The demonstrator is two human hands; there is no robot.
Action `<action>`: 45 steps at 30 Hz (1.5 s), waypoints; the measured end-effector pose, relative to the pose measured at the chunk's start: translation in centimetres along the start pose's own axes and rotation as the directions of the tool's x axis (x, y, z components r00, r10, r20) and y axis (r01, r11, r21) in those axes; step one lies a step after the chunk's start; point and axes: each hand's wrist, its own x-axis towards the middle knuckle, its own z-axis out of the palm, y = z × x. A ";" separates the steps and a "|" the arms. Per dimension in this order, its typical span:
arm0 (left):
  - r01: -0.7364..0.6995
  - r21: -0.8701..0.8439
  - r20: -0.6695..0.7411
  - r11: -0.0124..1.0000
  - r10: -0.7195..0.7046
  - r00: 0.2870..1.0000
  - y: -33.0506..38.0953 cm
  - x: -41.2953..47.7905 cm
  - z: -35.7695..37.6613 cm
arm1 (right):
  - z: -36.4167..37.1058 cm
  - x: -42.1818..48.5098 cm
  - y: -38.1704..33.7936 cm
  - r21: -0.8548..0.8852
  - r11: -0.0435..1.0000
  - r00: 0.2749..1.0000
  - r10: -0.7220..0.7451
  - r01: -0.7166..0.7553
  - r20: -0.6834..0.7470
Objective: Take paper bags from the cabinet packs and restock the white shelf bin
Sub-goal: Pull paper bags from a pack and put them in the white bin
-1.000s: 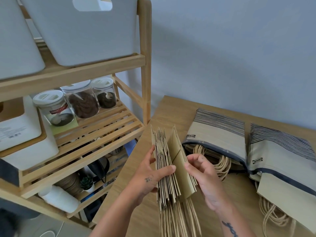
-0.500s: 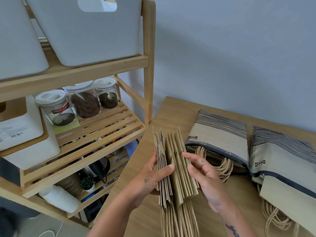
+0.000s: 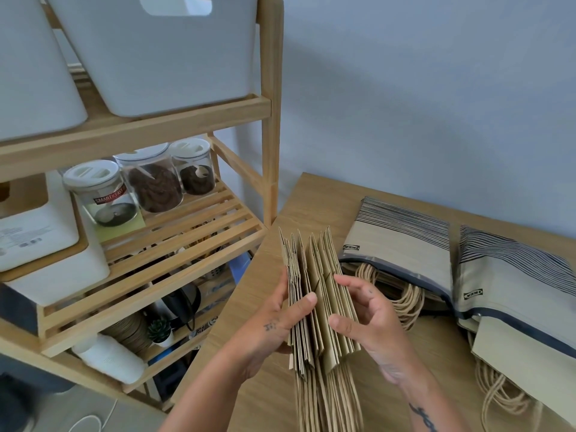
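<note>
A stack of folded brown paper bags [image 3: 318,294] stands on edge above the wooden cabinet top [image 3: 311,198], their twine handles hanging toward me. My left hand [image 3: 274,325] grips the left part of the stack, thumb across its front. My right hand [image 3: 371,322] touches the right part with spread fingers, fanning the bags apart. Two striped packs [image 3: 402,244] [image 3: 511,282] lie on the cabinet top to the right, with more bags and twine handles spilling from their open ends. A white bin [image 3: 162,54] sits on the wooden shelf's top tier, upper left.
A second white bin [image 3: 28,73] stands left of the first. The middle tier holds three lidded jars [image 3: 99,191] and a white box [image 3: 34,219]. The lower tier carries a small plant [image 3: 159,330] and a white bottle [image 3: 109,357]. A shelf post [image 3: 269,120] rises beside the cabinet.
The bag stack has been fanned wider, with more bags parted to the right. My right hand's fingers have spread along the stack's right side. The view has shifted slightly.
</note>
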 end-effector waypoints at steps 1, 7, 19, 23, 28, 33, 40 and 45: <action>-0.005 0.002 -0.006 1.000 0.005 1.000 0.0 0.0 0.0 | 0.0 0.0 0.0 0.005 1.000 1.000 0.006 -0.006 0.002; -0.005 0.020 -0.003 1.000 0.005 1.000 0.3 -0.2 0.1 | -0.1 0.0 0.3 0.013 0.999 0.999 0.032 -0.032 0.006; 0.002 0.043 0.059 0.999 -0.004 0.998 0.7 -0.7 0.1 | 0.7 -0.2 -0.2 -0.047 0.998 0.999 -0.033 0.033 0.001; 0.016 0.046 0.050 0.999 -0.018 0.999 0.7 -0.6 0.1 | 1.1 -0.4 -0.3 -0.043 0.998 0.999 -0.053 0.054 0.013; 0.049 -0.019 0.057 0.999 -0.048 0.997 0.5 -0.5 0.0 | 0.9 -0.3 0.0 -0.023 0.999 1.000 -0.025 0.025 0.008; 0.094 -0.090 0.089 0.992 -0.086 0.992 0.3 -0.3 -0.3 | 0.3 -0.5 -0.1 -0.019 1.000 1.000 0.003 -0.003 0.021; 0.105 -0.082 0.073 0.991 -0.099 0.992 0.5 0.2 -0.4 | 0.4 -0.5 -0.3 -0.025 0.999 0.999 0.028 -0.027 0.032; 0.107 -0.100 0.065 0.989 -0.101 0.993 0.6 0.3 -0.4 | 0.5 -0.3 -0.5 -0.029 0.999 0.999 0.040 -0.039 0.022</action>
